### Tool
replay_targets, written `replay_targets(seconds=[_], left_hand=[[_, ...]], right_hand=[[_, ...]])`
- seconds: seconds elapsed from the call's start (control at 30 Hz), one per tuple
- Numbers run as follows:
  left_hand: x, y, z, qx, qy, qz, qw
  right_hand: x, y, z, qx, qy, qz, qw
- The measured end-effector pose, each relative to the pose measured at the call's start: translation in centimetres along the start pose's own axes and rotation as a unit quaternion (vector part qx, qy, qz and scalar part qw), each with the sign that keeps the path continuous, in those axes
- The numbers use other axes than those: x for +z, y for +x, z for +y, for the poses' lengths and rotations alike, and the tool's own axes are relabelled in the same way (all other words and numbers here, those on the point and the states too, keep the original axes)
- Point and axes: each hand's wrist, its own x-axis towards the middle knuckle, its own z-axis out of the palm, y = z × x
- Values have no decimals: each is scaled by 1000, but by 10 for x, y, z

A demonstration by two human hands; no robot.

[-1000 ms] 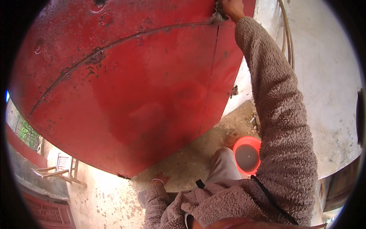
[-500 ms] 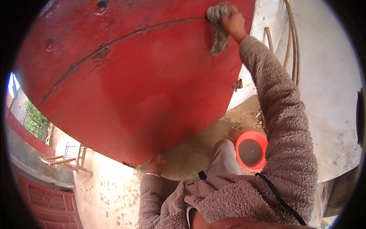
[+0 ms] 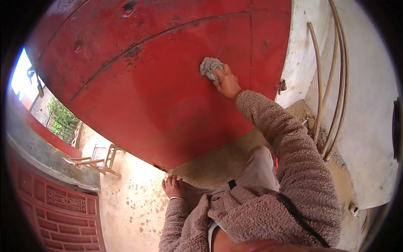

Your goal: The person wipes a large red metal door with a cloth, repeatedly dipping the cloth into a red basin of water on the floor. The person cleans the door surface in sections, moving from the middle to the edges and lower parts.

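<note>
At twelve o'clock the right hand point(image 3: 228, 83) grips a cloth point(image 3: 210, 68), bunched probably for firmer contact with the red panel point(image 3: 180, 92); the left hand point(image 3: 173, 187), at seven, lies unclenched.

The person wears a nubby mauve-brown fleece jacket point(image 3: 252, 214), greyish-beige trousers point(image 3: 257, 170), a thin pale wristband point(image 3: 176, 198) toward seven o'clock and a black strap point(image 3: 301, 217) toward five.

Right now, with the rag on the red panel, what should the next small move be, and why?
Probably slide the rag up and left toward the seam: the right hand has it bunched against the red panel, and dark marks show along that seam, while the surface beside the rag looks cleaner.
</note>
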Motion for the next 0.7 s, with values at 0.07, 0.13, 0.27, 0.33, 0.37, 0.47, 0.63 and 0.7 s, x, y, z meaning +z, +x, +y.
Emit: replay_targets(seconds=[0.07, 0.13, 0.27, 0.33, 0.37, 0.47, 0.63, 0.7], left_hand=[[-8, 1, 6, 38, 42, 23, 998], [-21, -3, 7, 51, 58, 28, 997], [-31, -4, 6, 7, 52, 13, 999], [-29, -8, -2, 7, 39, 23, 999], [-28, -8, -8, 9, 35, 30, 999], [-18, -4, -14, 28, 30, 51, 998], [-12, 3, -6, 39, 27, 26, 999], [-13, 9, -4, 51, 16, 42, 998]], right_hand=[[-18, 11, 20, -52, -4, 33, 998], [-45, 38, 39, -60, -28, 105, 992], [-94, 107, 94, -35, -171, 333, 927], [-72, 101, 92, 28, -138, 333, 932], [-60, 98, 83, 62, -120, 335, 932], [-1, 40, 62, 56, -93, 276, 955], [46, -67, 35, 276, 104, 31, 955], [57, -97, 62, 281, 117, 22, 952]])
